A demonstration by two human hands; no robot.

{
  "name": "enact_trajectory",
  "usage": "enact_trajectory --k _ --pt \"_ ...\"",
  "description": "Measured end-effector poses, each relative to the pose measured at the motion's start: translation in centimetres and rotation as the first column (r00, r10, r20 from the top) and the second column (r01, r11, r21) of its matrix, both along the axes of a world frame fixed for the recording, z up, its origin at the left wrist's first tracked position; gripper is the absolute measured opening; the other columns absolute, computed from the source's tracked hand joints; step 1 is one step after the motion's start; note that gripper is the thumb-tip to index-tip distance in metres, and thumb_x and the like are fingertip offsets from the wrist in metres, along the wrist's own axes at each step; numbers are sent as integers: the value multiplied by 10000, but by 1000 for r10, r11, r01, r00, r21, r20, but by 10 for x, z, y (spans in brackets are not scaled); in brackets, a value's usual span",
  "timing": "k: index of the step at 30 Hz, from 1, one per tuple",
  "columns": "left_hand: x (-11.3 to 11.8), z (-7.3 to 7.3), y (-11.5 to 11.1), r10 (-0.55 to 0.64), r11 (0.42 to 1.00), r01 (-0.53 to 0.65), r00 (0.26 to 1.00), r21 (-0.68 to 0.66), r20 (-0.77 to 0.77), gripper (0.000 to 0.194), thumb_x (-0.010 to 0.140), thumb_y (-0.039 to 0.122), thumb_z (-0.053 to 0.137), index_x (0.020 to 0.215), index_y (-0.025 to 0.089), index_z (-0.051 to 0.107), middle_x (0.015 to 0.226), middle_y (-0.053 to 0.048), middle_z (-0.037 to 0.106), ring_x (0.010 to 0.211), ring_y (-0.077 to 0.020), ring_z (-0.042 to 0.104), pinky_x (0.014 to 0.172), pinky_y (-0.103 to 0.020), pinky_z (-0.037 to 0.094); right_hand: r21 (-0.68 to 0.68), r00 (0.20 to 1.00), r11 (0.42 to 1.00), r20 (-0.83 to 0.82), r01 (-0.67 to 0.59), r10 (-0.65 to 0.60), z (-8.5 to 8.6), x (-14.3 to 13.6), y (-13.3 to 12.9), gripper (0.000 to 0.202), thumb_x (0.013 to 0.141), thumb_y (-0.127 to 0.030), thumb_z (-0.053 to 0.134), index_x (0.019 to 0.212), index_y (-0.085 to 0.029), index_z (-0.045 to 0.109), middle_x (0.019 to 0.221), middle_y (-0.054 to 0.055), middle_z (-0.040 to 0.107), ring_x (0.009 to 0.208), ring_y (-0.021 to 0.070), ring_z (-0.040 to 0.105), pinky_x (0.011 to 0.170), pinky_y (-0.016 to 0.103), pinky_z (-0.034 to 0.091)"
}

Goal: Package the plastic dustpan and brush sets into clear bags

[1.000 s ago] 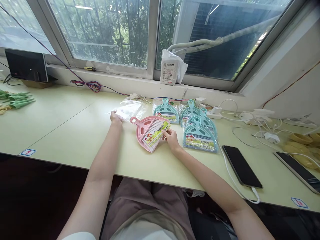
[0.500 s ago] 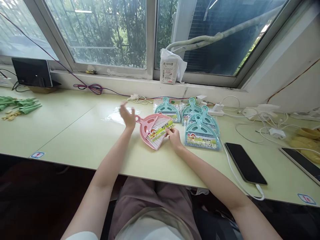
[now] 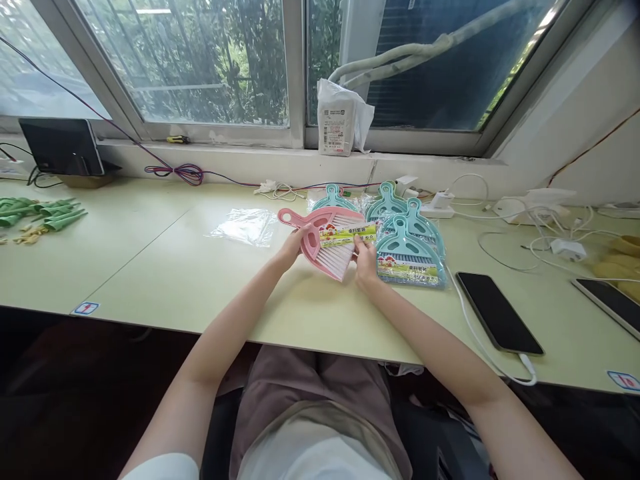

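Observation:
A pink dustpan and brush set [image 3: 311,241] with white bristles is held up above the table, its looped handle toward the upper left. Around its left edge, below the handle, my left hand [image 3: 291,248] is closed. My right hand [image 3: 366,259] pinches the right side by the printed yellow-green label card [image 3: 345,235]. Just behind and to the right lie several blue-green dustpan sets in clear wrapping, the nearest blue-green set [image 3: 407,257] close to my right hand. Left of the pink set, a clear plastic bag [image 3: 243,227] lies flat on the table.
On the right are a black phone [image 3: 497,312] on a white cable, a second phone [image 3: 613,303] and tangled white cords and plugs [image 3: 567,250]. Green pieces [image 3: 45,212] and a black tablet [image 3: 61,147] are at far left. A wrapped box [image 3: 337,123] stands on the sill.
My left hand has come down from beside the handle and closed on the pink set's left edge. The set has been raised and turned slightly, shifting to the right.

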State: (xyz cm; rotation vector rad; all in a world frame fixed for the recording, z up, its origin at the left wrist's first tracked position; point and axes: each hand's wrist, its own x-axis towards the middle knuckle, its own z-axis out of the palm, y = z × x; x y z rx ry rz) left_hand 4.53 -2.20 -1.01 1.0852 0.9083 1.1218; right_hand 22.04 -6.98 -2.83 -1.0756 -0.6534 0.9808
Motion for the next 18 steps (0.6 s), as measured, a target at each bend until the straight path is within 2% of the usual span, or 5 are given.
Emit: enact_trajectory --k 3,6,11,13,18 --pt "1 1 2 190 975 -196 980 102 66 384 755 514 686 912 168 632 857 -48 688 842 -194 658 805 -314 506 68 994 997 102 -37 30 0 1 0 497 677 -650 691 640 -205 471 586 -50 484 519 80 446 450 215 318" --pt "-9 6 10 347 894 -370 929 254 129 345 787 509 660 816 172 595 760 -19 627 754 -157 612 736 -281 483 57 969 995 237 -77 61 -5 -5 -4 440 737 -628 642 724 -206 517 617 -35 533 523 93 477 461 226 330" --pt "-27 8 18 688 620 -634 723 461 69 376 847 507 608 683 188 492 629 36 457 639 -116 474 647 -258 390 -48 860 975 465 -215 212 -10 -8 -8 297 804 -485 589 905 -206 563 823 6 656 493 92 500 499 253 375" --pt "-29 7 18 744 562 -656 667 505 39 402 860 507 597 654 193 456 606 46 407 606 -110 423 628 -264 360 -108 765 961 585 -254 267 -7 -5 -9 301 822 -416 579 1053 -226 545 952 13 674 500 98 523 531 271 402" --pt "-28 8 15 747 546 -658 662 518 55 418 884 513 566 650 197 426 607 51 387 581 -103 372 613 -268 341 -223 412 964 872 -146 264 0 -2 -15 510 833 -291 607 1307 -283 419 914 -12 687 768 202 635 663 307 425"
